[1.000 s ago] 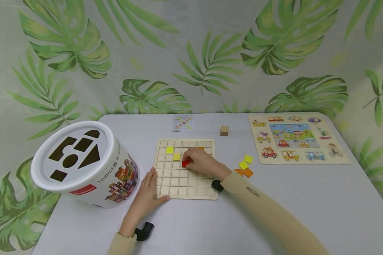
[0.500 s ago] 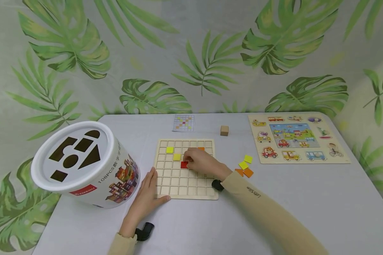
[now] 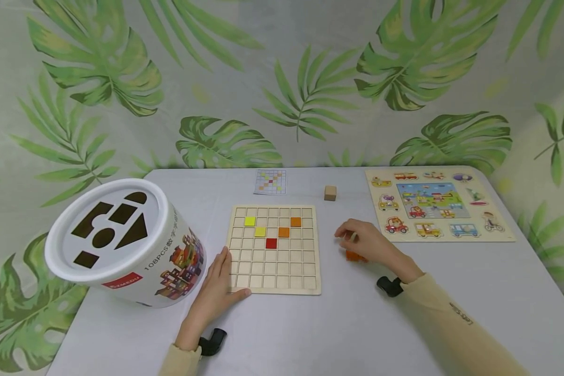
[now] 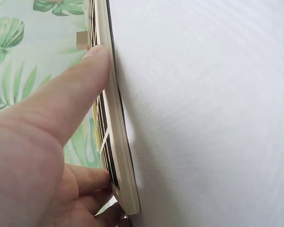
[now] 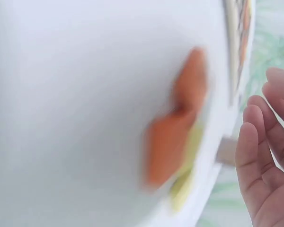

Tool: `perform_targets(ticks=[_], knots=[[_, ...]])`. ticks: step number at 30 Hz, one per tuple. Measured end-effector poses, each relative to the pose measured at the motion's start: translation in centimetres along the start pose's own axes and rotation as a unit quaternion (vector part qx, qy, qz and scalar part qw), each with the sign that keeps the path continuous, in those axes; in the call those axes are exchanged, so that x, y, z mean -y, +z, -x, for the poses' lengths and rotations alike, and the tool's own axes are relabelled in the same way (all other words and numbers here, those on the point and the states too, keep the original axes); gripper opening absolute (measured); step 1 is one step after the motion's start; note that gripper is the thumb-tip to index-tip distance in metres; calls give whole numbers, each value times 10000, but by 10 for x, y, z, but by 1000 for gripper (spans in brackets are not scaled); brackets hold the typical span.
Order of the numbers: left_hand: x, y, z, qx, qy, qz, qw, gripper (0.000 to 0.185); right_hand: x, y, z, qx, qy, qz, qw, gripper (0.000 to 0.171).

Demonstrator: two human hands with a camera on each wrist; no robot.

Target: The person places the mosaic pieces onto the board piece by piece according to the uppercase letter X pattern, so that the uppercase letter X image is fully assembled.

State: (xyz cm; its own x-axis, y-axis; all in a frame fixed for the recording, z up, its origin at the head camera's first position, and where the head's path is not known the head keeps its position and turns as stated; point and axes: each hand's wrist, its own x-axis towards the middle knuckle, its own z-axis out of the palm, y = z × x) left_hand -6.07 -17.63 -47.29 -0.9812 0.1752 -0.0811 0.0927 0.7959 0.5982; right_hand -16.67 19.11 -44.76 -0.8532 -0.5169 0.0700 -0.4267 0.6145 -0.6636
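A wooden grid board [image 3: 257, 269] lies in the middle of the table. In its cells are two yellow tiles [image 3: 260, 231], one red tile [image 3: 271, 243] and two orange tiles [image 3: 284, 232]. My left hand [image 3: 214, 289] rests at the board's front left corner, thumb along the front edge and fingers against the left edge. To the right of the board, my right hand [image 3: 367, 243] hovers over a small pile of loose tiles, its fingers loosely bent and nothing between them. The right wrist view shows orange tiles [image 5: 168, 151] and yellow tiles [image 5: 182, 189] there, blurred.
A small pattern card [image 3: 270, 181] lies behind the board. A wooden cube [image 3: 330, 193] stands to the card's right. At the back right is a vehicle picture puzzle [image 3: 390, 209]. A big white bucket [image 3: 136, 266] with a shape-sorter lid stands at the left.
My right hand has let go of the red tile, which now lies in a cell, and has moved right to the loose tiles. A second orange tile is uncovered. My left hand has stayed put.
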Motion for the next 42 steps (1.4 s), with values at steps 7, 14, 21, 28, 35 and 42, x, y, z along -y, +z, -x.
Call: perform_targets(ticks=[7,14,21,28,35,42], knots=[[0,0,0,-30,21,-9,10000,101,-21,-7,30,114,114,51,9999,19],[-1,-1,-1,-37,39,-32,10000,100,-23,0,33,305,-114,562,9979,25],[-1,0,-2,-85,73,12,9999,99,-15,5,26,202,-147,648,9976,25],[-2,0,-3,-64,24,28,10000,99,10,18,3,201,-280,385,9987,24],[-1,1,-2,-100,24,27,9999,100,44,41,-30,436,-532,128,9976,21],[0,2,-1,-85,13,-7,10000,99,73,66,-61,770,-1057,172,9913,17]])
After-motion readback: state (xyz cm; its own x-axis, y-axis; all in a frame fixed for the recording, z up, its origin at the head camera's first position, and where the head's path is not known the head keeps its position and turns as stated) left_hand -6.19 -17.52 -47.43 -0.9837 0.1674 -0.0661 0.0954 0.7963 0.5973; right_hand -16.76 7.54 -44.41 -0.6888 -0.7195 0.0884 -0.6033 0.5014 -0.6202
